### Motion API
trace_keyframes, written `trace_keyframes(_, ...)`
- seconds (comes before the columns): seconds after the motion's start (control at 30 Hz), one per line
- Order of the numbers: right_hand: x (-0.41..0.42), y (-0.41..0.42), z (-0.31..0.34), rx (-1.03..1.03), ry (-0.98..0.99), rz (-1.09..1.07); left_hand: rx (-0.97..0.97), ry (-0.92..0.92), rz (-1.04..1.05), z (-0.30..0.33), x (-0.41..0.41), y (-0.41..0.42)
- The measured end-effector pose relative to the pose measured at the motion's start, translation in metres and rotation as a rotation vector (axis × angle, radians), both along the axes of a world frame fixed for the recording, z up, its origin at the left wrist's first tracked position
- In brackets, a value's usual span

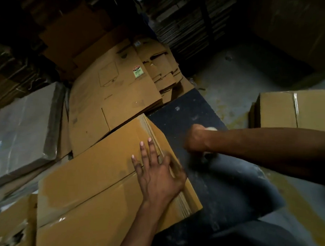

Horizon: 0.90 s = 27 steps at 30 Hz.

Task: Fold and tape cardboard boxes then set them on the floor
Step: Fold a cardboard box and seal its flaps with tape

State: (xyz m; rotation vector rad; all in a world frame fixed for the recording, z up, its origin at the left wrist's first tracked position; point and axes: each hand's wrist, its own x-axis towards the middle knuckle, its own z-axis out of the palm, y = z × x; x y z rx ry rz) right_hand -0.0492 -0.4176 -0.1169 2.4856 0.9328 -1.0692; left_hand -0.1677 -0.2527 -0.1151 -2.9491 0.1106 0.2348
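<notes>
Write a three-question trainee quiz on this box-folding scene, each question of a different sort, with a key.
1. True or false: the left hand lies with spread fingers on the stack of flattened cartons.
2. Multiple choice: the taped box stands on A) the black table, B) the floor, C) the stack.
3. Fill in: the right hand is over the black ____.

Key: 1 true; 2 B; 3 table.
</notes>
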Motion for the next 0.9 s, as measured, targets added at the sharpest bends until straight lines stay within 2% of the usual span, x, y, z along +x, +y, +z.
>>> trace_keyframes(0.07,0.009,-0.026,-0.027,0.16,0.065,-0.126,-0.024,-0.017,0.003,0.0,0.0,-0.001)
trace_keyframes(0.2,0.028,-0.048,-0.057,0.26,0.297,-0.264,-0.08,-0.105,-0.038,-0.002,0.001,0.0)
trace_keyframes(0.3,0.035,-0.061,-0.077,0.434,0.369,-0.41,-0.212,-0.156,0.008,0.005,0.007,0.004)
trace_keyframes(0.4,0.028,-0.069,-0.112,0.499,0.368,-0.541,-0.318,-0.175,0.112,0.008,0.013,0.011)
trace_keyframes(0.5,0.025,-0.065,-0.135,0.542,0.368,-0.632,-0.348,-0.104,0.08,0.006,0.006,0.014)
trace_keyframes(0.63,0.019,-0.061,-0.138,0.334,0.187,-0.579,-0.341,0.043,0.104,-0.001,-0.014,0.009)
trace_keyframes(0.7,0.012,-0.052,-0.132,0.309,0.088,-0.556,-0.33,0.095,0.115,-0.006,-0.019,0.007)
trace_keyframes(0.73,0.006,-0.045,-0.125,0.397,0.031,-0.589,-0.316,0.107,0.113,-0.007,-0.02,0.008)
trace_keyframes(0.8,-0.006,-0.018,-0.102,0.796,0.017,-0.764,-0.3,0.106,0.111,-0.011,-0.018,0.009)
trace_keyframes(0.87,-0.019,0.021,-0.082,1.224,0.209,-0.994,-0.305,0.108,0.111,-0.015,-0.017,0.01)
trace_keyframes(0.9,-0.028,0.042,-0.077,1.323,0.285,-1.045,-0.311,0.111,0.11,-0.018,-0.016,0.011)
